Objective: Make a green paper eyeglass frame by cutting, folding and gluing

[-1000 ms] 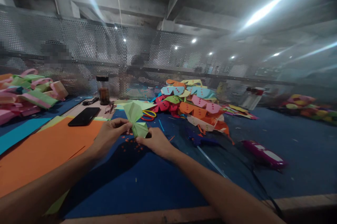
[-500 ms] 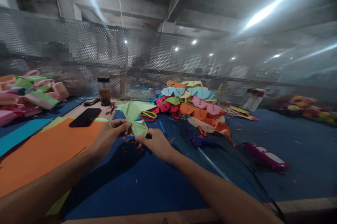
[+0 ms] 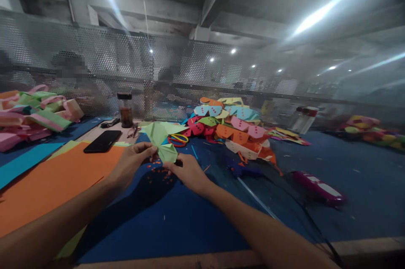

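Note:
Between my hands is a creased piece of light green paper (image 3: 167, 153), held above the blue table surface (image 3: 164, 227). My left hand (image 3: 141, 155) pinches its left side between thumb and fingers. On the lower right corner, my right hand (image 3: 183, 168) has its thumb and fingers closed. Behind the held piece lies more pale green paper (image 3: 156, 131), partly overlapped by it. Red and yellow scissor-like loops (image 3: 179, 139) show just past the paper. Small orange paper dots (image 3: 158, 174) are scattered on the table below my hands.
Orange sheets (image 3: 63, 180) and a black phone (image 3: 103, 141) lie left. A jar (image 3: 125, 111) stands behind. Colourful paper masks (image 3: 240, 125) are heaped ahead. A blue glue gun (image 3: 242, 168) with a clear stick and a purple case (image 3: 318, 186) lie right. A perforated metal screen (image 3: 126, 58) closes the back.
Almost nothing differs. Both hands keep their grip on the green paper in nearly the same place.

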{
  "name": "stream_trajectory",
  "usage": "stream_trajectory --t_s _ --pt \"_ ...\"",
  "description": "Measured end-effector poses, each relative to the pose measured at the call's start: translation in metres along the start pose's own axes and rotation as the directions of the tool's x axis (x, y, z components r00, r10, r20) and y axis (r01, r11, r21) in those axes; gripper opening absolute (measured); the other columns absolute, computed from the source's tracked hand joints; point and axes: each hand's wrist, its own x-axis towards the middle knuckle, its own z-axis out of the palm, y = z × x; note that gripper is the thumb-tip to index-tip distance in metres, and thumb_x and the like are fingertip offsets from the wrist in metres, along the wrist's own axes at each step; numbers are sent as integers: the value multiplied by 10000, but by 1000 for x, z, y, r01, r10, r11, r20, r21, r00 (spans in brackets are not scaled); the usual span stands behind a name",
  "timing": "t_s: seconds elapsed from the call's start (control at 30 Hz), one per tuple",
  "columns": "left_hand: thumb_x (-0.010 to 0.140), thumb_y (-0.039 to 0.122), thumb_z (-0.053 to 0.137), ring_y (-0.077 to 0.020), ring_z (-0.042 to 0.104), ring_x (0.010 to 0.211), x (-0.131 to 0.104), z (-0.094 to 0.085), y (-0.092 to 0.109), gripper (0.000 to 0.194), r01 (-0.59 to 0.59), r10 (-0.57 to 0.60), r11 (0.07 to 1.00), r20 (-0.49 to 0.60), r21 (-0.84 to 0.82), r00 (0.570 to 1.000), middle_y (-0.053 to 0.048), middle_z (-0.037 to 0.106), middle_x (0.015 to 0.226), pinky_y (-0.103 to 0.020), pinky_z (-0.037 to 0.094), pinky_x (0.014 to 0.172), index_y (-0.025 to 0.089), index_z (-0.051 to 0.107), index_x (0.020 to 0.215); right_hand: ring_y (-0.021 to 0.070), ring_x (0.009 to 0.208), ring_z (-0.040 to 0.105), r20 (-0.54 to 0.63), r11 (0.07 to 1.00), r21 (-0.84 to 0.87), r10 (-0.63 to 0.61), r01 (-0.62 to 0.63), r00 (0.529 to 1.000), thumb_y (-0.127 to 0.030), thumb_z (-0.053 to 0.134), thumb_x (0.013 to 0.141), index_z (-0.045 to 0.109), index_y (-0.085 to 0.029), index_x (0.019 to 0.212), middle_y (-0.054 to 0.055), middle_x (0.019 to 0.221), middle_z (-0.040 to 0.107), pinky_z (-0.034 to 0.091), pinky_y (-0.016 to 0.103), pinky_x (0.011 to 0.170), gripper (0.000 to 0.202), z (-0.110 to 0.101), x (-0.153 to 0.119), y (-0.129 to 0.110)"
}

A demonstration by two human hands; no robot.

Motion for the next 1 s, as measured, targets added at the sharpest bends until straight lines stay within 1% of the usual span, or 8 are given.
stream_trajectory --t_s 0.13,0.23,0.5,0.67,0.8,0.9,1.0 --pt "697 398 822 -114 570 603 -1 0 0 284 17 -17 1000 8 -22 1000 -15 665 659 -219 455 580 146 696 733 153 678 626 -24 998 -65 -6 4 1000 -318 637 907 712 -146 787 12 713 696 396 233 622 223 0 -1 0" --pt "695 384 825 -113 569 589 0 0 -2 276 16 -15 999 13 -35 1000 -18 665 650 -217 458 564 142 696 726 156 678 616 -40 994 -107 -4 0 999 -327 642 907 712 -148 777 18 716 698 382 240 624 232 1 -1 1" --pt "678 371 846 -108 587 595 2 -1 -3 283 25 -24 997 12 -71 1000 -9 672 648 -202 479 580 139 694 734 163 708 631 -59 987 -163 -15 5 998 -358 635 922 711 -164 792 18 746 716 380 243 643 245 1 -2 0" --pt "659 385 869 -109 614 607 2 -1 -5 320 39 -37 992 21 -117 999 5 672 655 -210 521 617 147 680 760 169 753 619 -79 983 -184 -29 14 996 -355 628 922 727 -176 895 26 820 723 398 246 678 207 0 -3 -1" --pt "649 403 884 -110 631 625 2 -2 -7 354 36 -31 989 41 -147 999 7 677 665 -212 544 648 148 676 779 180 786 626 -76 982 -187 -43 28 996 -355 610 929 728 -180 933 32 846 721 419 253 707 211 0 -3 -1" --pt "636 405 897 -107 637 637 3 -3 -7 369 29 -22 986 45 -164 999 5 682 669 -196 543 647 147 677 781 192 827 638 -61 989 -140 -50 41 997 -343 619 917 726 -185 939 32 876 728 445 269 756 192 -1 -2 0" --pt "639 393 900 -98 631 629 5 -4 -6 354 18 -11 983 39 -182 999 9 682 660 -175 531 626 154 671 764 207 876 643 -40 997 79 3 0 999 -294 692 843 716 -180 927 31 912 733 464 295 815 144 -2 -1 1"
